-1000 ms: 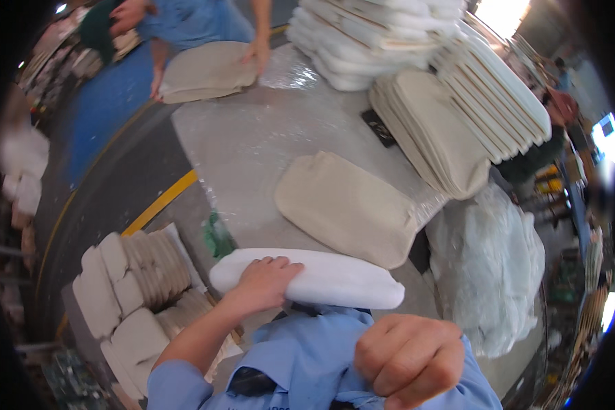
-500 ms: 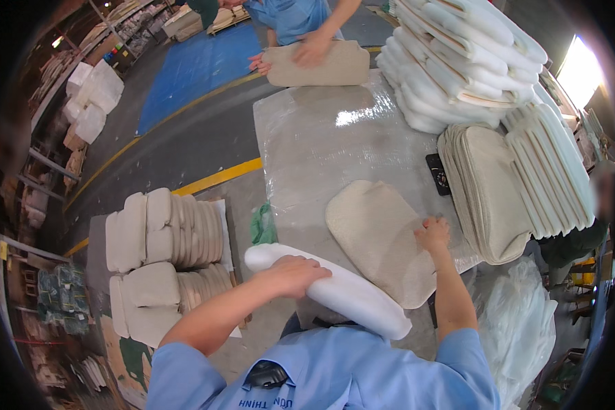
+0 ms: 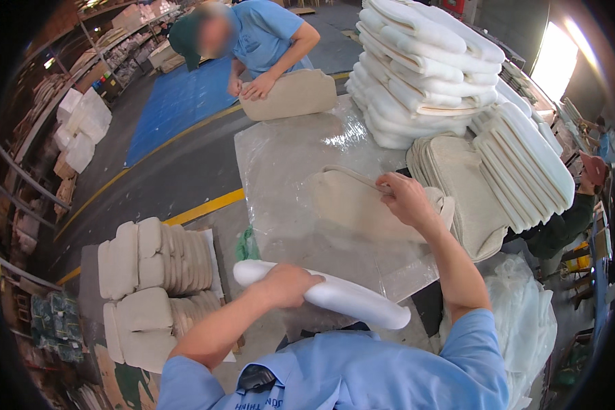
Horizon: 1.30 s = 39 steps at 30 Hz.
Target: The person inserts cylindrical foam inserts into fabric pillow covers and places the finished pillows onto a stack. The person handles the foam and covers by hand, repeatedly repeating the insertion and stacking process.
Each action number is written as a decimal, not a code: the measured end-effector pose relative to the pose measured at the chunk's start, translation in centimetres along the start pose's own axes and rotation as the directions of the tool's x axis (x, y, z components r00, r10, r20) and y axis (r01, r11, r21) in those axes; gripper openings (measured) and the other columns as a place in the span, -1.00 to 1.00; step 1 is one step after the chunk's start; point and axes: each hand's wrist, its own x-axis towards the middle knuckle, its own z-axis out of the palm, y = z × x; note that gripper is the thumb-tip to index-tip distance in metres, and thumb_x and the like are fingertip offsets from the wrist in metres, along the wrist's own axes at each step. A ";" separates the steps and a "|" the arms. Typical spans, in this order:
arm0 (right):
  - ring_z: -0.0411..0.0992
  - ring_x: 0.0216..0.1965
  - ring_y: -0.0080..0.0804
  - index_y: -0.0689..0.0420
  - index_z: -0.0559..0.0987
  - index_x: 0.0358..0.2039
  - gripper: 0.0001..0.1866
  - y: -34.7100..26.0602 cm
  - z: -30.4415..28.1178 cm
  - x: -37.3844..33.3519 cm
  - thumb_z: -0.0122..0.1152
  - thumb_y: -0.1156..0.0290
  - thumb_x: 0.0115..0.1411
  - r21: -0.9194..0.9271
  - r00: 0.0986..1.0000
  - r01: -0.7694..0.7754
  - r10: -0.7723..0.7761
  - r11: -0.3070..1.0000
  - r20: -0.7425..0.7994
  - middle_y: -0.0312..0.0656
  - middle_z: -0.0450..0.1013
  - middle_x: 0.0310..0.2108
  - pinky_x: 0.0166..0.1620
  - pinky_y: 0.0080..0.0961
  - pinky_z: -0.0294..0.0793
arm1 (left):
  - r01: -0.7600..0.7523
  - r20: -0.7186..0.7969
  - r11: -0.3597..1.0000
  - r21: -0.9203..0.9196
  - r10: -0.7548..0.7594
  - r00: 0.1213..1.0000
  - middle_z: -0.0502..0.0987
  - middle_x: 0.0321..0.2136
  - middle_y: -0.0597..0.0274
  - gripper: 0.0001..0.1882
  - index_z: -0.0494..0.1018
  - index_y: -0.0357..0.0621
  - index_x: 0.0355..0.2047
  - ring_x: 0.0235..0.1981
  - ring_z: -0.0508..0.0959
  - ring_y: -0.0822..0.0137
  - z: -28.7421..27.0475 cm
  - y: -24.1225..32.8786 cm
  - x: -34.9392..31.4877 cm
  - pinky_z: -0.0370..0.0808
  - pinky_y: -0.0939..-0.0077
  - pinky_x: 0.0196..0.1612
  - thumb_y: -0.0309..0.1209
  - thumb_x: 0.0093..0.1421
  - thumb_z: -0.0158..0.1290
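My left hand point(image 3: 290, 283) is closed around a white foam cushion pad point(image 3: 355, 301), which lies along the near edge of the plastic-covered table point(image 3: 280, 160), close to my body. Over the middle of the table, my right hand point(image 3: 406, 199) pinches the edge of a beige fabric cushion cover point(image 3: 352, 205). That cover is lifted on its far side and partly folded; my right hand and forearm hide some of it. To the right of the cover lies a stack of similar beige covers point(image 3: 458, 181).
White foam pads point(image 3: 430, 75) are piled high at the far right, with more leaning beside the covers point(image 3: 526, 164). Beige cushions point(image 3: 150, 260) are stacked at left. Across the table, a co-worker point(image 3: 270, 34) presses another beige cushion point(image 3: 294, 96). Clear plastic bags point(image 3: 519, 321) hang at lower right.
My right hand has moved up and left, raising the cover's edge from where it lay flat. My left hand still grips the foam pad. The co-worker has leaned further into view.
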 end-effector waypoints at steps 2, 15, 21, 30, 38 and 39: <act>0.58 -0.10 0.06 0.10 0.59 -0.08 -0.66 -2.6 -0.7 -0.4 0.34 0.51 0.09 -0.045 0.998 0.064 -0.064 0.997 0.002 -0.03 0.60 -0.17 -0.07 -0.08 0.55 | 0.028 -0.011 0.999 0.021 -0.028 1.000 0.67 -0.09 0.03 -0.32 0.49 0.08 0.24 -0.09 0.68 -0.02 -0.3 1.7 -0.3 0.61 0.06 -0.04 -0.47 0.03 0.21; 0.62 -0.16 -0.01 0.09 0.66 -0.13 -0.68 2.7 14.2 -12.6 0.42 0.23 0.15 -0.014 0.746 -0.368 0.304 0.930 0.592 0.00 0.65 -0.23 -0.08 -0.18 0.56 | 0.040 -0.189 0.992 -0.122 -0.063 0.980 0.59 -0.03 0.03 -0.36 0.45 0.04 0.23 -0.04 0.60 -0.05 8.0 2.4 -1.7 0.53 0.08 0.05 -0.49 0.07 0.19; 0.47 -0.29 -0.47 0.17 0.66 -0.17 -0.73 4.4 13.2 -8.5 0.27 0.22 0.31 0.179 0.709 -0.564 0.362 0.806 0.606 -0.27 0.57 -0.37 -0.15 -0.41 0.47 | 0.009 -0.076 0.986 -0.167 -0.022 0.997 0.49 0.16 -0.06 -0.26 0.35 0.07 0.34 0.13 0.52 -0.14 7.5 2.0 -1.7 0.48 0.10 0.18 -0.38 0.10 0.23; 0.31 -0.36 -0.58 0.20 0.59 -0.24 -0.73 1.4 9.6 -5.0 0.17 0.23 0.42 0.403 0.844 -0.524 0.393 0.750 0.365 -0.40 0.43 -0.45 -0.26 -0.47 0.36 | -0.104 -0.084 0.368 -0.924 0.071 0.994 0.32 0.41 -0.01 -0.12 -0.05 0.11 0.57 0.29 0.45 0.09 2.6 -2.1 3.0 0.37 0.27 0.33 -0.16 0.37 0.16; 0.28 -0.38 -0.62 0.26 0.56 -0.26 -0.73 -3.2 6.3 -4.0 0.18 0.28 0.42 0.630 0.896 -0.359 0.443 0.689 0.026 -0.38 0.40 -0.48 -0.30 -0.53 0.34 | 0.149 0.121 0.052 -0.987 -0.357 0.926 0.51 0.09 0.14 -0.30 0.01 -0.08 0.43 -0.03 0.57 0.24 2.8 -4.5 12.2 0.54 0.25 0.03 -0.39 0.37 0.07; 0.28 -0.38 -0.63 0.26 0.56 -0.27 -0.74 -3.8 6.1 -4.1 0.18 0.29 0.42 0.617 0.903 -0.313 0.428 0.722 -0.043 -0.39 0.39 -0.47 -0.30 -0.54 0.34 | 0.108 0.111 -0.032 -0.994 -0.445 0.889 0.50 0.09 0.14 -0.38 0.08 -0.11 0.38 -0.04 0.57 0.22 2.3 -5.6 12.2 0.55 0.24 0.02 -0.44 0.37 0.03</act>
